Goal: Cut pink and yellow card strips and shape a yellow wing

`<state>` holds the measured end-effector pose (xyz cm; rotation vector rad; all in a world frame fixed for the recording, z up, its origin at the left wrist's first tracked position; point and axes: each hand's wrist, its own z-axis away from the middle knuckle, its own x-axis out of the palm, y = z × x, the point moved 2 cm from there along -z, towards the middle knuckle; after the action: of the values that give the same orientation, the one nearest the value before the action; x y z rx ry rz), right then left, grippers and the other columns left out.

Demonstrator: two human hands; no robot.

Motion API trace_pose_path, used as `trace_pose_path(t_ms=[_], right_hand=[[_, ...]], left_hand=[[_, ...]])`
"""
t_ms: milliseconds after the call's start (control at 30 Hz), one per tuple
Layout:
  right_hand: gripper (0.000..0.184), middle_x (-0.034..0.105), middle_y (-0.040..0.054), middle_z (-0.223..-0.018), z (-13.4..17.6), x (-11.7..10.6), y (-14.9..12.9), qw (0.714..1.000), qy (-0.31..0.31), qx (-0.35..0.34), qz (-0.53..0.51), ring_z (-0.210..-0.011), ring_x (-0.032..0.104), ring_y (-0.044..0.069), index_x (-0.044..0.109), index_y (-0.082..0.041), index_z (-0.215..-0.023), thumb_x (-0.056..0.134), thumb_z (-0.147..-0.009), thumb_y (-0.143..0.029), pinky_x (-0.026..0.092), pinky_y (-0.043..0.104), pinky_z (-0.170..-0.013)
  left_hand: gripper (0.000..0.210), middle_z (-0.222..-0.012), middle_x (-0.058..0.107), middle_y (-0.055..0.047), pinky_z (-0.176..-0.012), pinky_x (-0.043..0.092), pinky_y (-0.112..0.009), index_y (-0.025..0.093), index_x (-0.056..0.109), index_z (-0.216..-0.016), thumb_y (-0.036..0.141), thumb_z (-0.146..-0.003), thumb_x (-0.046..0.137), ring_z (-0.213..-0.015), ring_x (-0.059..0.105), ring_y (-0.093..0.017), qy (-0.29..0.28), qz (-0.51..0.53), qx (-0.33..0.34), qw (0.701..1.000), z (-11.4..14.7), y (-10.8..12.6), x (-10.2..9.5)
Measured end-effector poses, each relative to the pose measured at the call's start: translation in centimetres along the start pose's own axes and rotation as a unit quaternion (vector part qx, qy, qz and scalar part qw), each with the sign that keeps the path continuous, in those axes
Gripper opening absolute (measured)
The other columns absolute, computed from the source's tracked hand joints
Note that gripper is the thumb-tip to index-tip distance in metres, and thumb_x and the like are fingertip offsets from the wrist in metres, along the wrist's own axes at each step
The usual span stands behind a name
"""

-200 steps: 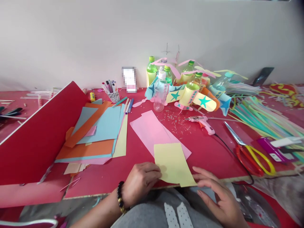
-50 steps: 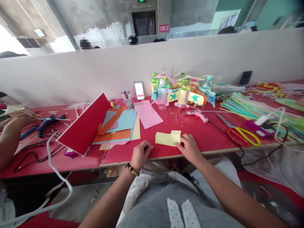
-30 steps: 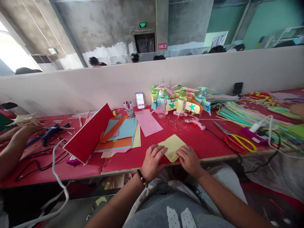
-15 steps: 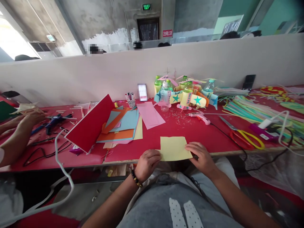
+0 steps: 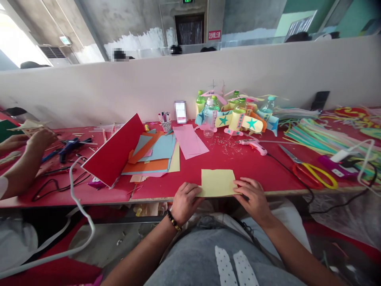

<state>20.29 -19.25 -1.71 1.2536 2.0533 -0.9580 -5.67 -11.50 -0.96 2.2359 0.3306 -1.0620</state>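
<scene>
A rectangular sheet of pale yellow paper lies at the front edge of the red table, its near edge folded or curled. My left hand pinches its left near corner between thumb and fingers. At the right side, my right hand grips the sheet's edge, with the thumb underneath and fingers on top. Beyond the sheet, two or so overlapping pink paper sheets rest on the table.
Left stand a stack of coloured paper and a tilted red board. Bottle-and-paper planes stand at the back. A pink glue gun, scissors and pastel strips lie right. Another person's hands work far left.
The yellow paper has turned slightly so its near edge runs level, and my right hand has shifted along its right side. The whole view has tilted a little downward.
</scene>
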Motion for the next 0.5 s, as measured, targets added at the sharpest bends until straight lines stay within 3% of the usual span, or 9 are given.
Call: trace_pose_path(t_ms=[267, 500], right_hand=[[0.017, 0.071, 0.0017, -0.098, -1.0, 0.3, -0.1, 0.995, 0.0, 0.095, 0.004, -0.099, 0.055, 0.023, 0.064, -0.023, -0.077, 0.057, -0.086, -0.034, 0.038, 0.039, -0.089], [0.027, 0.067, 0.0034, -0.097, -1.8, 0.7, -0.3, 0.981, -0.025, 0.178, 0.067, -0.096, 0.054, 0.023, 0.057, -0.02, -0.065, 0.057, -0.086, -0.038, 0.036, 0.036, -0.081]], left_hand=[[0.017, -0.093, 0.062, -0.004, -0.078, 0.045, -0.028, 0.021, 0.067, -0.091, 0.034, -0.082, 0.062, -0.089, 0.057, -0.018, -0.055, 0.0, -0.104, 0.993, -2.3, 0.3, -0.6], [0.027, -0.077, 0.06, -0.001, -0.057, 0.033, -0.025, 0.018, 0.059, -0.07, 0.041, -0.084, 0.057, -0.072, 0.056, -0.014, -0.127, -0.135, -0.178, 0.966, -5.1, -0.2, -0.7]])
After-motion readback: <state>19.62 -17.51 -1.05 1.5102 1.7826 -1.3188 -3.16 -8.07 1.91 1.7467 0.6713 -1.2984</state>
